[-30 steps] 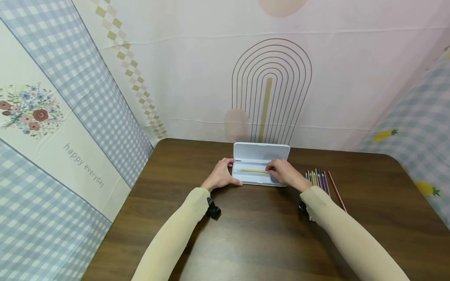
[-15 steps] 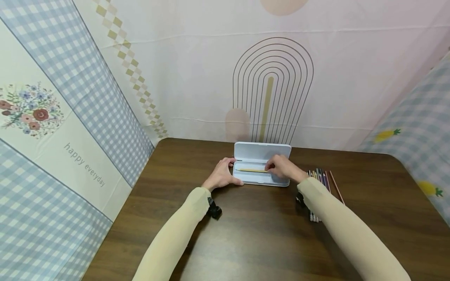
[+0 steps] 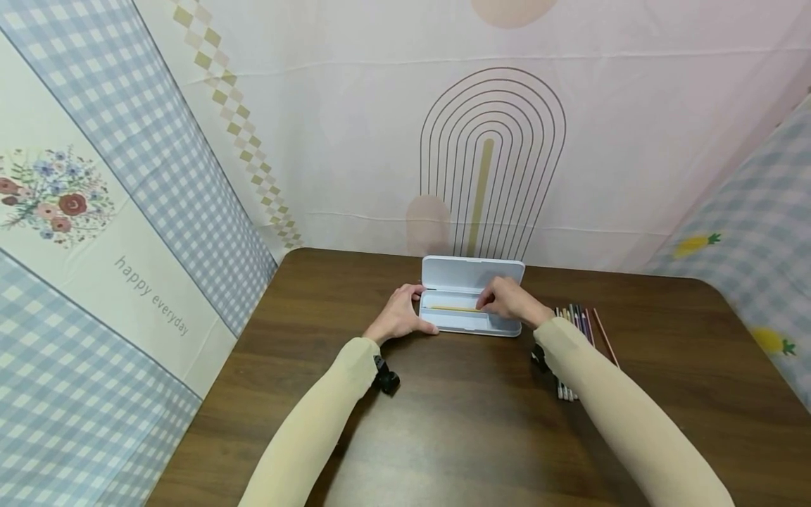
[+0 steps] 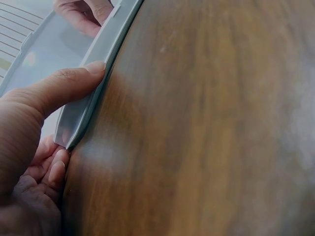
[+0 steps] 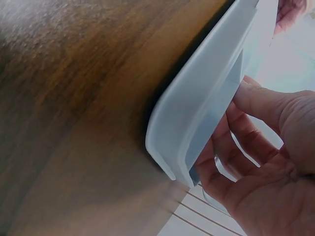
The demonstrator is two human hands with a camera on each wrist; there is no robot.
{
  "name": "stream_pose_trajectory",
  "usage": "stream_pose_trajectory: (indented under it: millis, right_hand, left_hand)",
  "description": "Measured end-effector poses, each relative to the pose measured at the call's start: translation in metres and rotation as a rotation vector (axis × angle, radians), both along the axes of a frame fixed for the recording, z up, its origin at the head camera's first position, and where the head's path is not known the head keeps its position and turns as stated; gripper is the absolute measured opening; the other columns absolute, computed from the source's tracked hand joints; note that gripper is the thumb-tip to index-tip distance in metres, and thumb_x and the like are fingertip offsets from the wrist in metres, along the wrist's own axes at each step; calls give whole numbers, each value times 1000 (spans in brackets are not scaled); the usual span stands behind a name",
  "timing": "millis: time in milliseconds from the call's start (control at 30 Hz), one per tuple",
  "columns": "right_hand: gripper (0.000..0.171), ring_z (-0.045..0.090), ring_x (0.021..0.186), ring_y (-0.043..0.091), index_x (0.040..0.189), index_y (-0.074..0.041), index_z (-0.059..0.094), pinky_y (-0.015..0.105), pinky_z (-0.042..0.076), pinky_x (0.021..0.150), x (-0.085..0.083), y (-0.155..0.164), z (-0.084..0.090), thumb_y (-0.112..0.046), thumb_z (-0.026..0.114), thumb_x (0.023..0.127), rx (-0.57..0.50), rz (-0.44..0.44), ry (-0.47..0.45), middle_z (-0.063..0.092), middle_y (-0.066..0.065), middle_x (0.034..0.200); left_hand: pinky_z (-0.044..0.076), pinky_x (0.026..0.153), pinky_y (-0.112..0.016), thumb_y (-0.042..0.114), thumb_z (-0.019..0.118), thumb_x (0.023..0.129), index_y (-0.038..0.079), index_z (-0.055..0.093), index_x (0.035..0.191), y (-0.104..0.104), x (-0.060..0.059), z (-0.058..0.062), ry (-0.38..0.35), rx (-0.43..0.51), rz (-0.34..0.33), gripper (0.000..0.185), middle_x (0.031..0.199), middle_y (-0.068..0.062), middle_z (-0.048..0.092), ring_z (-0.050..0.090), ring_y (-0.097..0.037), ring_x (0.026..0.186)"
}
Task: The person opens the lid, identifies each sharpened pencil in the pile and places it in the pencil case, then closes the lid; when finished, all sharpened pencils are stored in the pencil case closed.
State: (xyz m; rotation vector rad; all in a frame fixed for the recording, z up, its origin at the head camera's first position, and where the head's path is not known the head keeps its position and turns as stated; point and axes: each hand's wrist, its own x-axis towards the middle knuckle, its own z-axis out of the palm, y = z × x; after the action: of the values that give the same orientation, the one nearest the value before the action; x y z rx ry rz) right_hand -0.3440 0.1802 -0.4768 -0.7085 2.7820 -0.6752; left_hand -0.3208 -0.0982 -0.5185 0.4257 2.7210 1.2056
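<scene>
honestly, the weak spot looks like the pinch: the right hand has thumb and fingertips drawn together at the right end of the yellow pencil, which lies lengthwise inside the pale, hinged pencil case. the right wrist view shows those fingers dipped past the case wall, but the pencil is hidden there, so how firm the hold is cannot be told. a slim shaft gripped at one end could easily roll or swing askew if the fingers part unevenly.

the left hand, well apart from the right, is clamped round the case's left end, thumb on the front rim and fingers round behind. should that grip slacken, a sideways nudge from the right could skid the light-looking case across the wooden table.

behind, the raised lid stands close to the right knuckles; a careless lift might knock it, perhaps dropping it onto the fingers.

the bundle of coloured pencils is another worry. the right sleeve passes over it, touching or not cannot be told, and a low sweep of that arm could scatter the lot, along with the reddish pencil lying slanted just beside.
</scene>
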Motion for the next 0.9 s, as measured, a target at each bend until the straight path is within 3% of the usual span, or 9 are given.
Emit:
stream_pose_trajectory:
  millis: [467, 667, 900]
  right_hand:
    - [13, 70, 88, 22, 97, 0, 84, 40, 61, 83, 5, -1, -1, 3, 71, 98, 10, 32, 38, 84, 16, 100]
    - [18, 73, 92, 25, 108, 5, 82, 45, 64, 88, 10, 0, -5, 7, 67, 97, -20, 31, 70, 82, 18, 101]
    - [19, 74, 92, 31, 111, 9, 79, 49, 63, 87, 21, 2, -8, 4, 70, 96, -118, -54, 191, 79, 21, 100]
  left_hand:
    - [49, 119, -47, 28, 102, 72, 1, 55, 152, 0, 0, 0, 4, 4, -2, 97, 145, -18, 61, 56, -32, 136]
    - [49, 119, -46, 29, 102, 73, 2, 54, 154, -1, 0, -1, -3, -2, 0, 98, 145, -17, 61, 55, -32, 137]
    - [48, 120, -47, 29, 102, 73, 2, 54, 154, -1, 0, -1, -3, 3, -4, 99, 145, -18, 61, 55, -32, 137]
